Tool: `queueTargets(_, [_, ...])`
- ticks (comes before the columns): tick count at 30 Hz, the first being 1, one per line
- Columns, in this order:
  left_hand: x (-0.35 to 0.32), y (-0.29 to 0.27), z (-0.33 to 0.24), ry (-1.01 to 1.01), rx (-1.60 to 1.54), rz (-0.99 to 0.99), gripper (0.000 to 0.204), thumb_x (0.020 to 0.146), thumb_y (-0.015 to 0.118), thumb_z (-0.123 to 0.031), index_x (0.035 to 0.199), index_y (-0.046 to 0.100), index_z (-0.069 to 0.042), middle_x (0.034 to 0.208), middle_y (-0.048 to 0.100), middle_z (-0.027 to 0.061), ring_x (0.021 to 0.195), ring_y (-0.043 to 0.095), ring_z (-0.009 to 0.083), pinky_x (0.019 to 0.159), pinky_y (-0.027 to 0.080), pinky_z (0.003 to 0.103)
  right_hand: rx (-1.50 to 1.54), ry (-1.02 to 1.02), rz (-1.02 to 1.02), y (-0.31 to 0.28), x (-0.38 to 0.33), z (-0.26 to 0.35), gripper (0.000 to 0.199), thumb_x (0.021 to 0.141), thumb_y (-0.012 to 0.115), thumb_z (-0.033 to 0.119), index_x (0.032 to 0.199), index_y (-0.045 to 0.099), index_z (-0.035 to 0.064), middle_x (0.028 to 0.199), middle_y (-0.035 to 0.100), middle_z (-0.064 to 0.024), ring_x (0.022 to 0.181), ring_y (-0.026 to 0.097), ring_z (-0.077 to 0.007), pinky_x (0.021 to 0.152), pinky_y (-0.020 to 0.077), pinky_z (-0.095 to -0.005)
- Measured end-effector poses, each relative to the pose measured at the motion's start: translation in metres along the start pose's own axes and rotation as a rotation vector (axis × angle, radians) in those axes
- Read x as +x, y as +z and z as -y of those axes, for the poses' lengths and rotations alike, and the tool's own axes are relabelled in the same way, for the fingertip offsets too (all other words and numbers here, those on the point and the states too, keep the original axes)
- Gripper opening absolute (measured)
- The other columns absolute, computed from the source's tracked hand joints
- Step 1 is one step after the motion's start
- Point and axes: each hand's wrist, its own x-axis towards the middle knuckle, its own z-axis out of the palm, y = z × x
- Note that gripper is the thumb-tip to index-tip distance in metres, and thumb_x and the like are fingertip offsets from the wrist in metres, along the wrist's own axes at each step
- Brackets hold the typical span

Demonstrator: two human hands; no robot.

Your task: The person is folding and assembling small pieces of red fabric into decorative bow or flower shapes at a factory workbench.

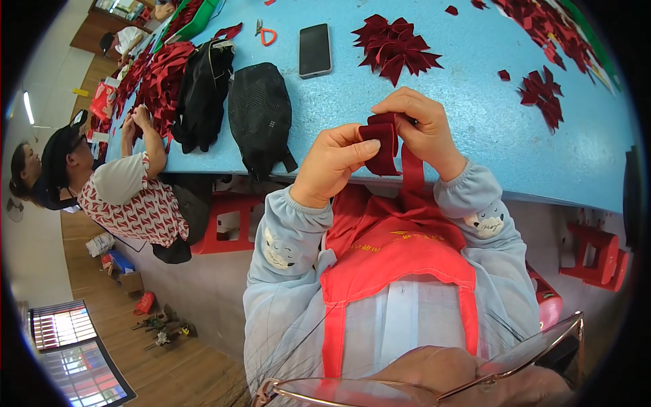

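In front of my chest, at the table's near edge, I hold a dark red velvet ribbon [384, 150] folded into loops. My left hand [333, 161] pinches its left side, thumb lying on the front loop. Curled fingers of my right hand [426, 130] grip the upper right part of the ribbon. Just beyond my hands lies a heap of cut velvet ribbon pieces with pointed ends [395, 49]. A smaller cluster of such pieces [542, 100] lies farther right.
On the blue table [468, 88] are a dark phone [315, 51], red-handled snips [268, 36] and two black bags [260, 112]. A co-worker [135, 197] handles a large red ribbon pile [163, 78] at left. A green basket [198, 19] stands at the far left, red stools [588, 252] below.
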Motion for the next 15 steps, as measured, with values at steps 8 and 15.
queueTargets(8, [0.006, 0.004, 0.011, 0.105, -0.073, -0.059, 0.019, 0.083, 0.059, -0.002, 0.101, 0.055, 0.001, 0.093, 0.060, 0.0062, 0.085, 0.059, 0.0131, 0.077, 0.047, 0.025, 0.065, 0.051, -0.013, 0.005, -0.005, -0.004, 0.032, 0.070, 0.049, -0.013, 0.091, 0.064, 0.0039, 0.081, 0.060, -0.0077, 0.074, 0.058, -0.0168, 0.063, 0.0444, -0.0255])
queueTargets(15, [0.006, 0.009, 0.012, 0.105, -0.171, -0.120, 0.030, 0.082, 0.057, 0.004, 0.110, 0.049, -0.002, 0.093, 0.059, 0.0051, 0.085, 0.059, 0.0130, 0.075, 0.048, 0.023, 0.076, 0.050, -0.005, 0.005, -0.005, -0.004, 0.032, 0.070, 0.049, -0.012, 0.093, 0.065, 0.0041, 0.083, 0.059, -0.0077, 0.074, 0.057, -0.0173, 0.064, 0.0441, -0.0254])
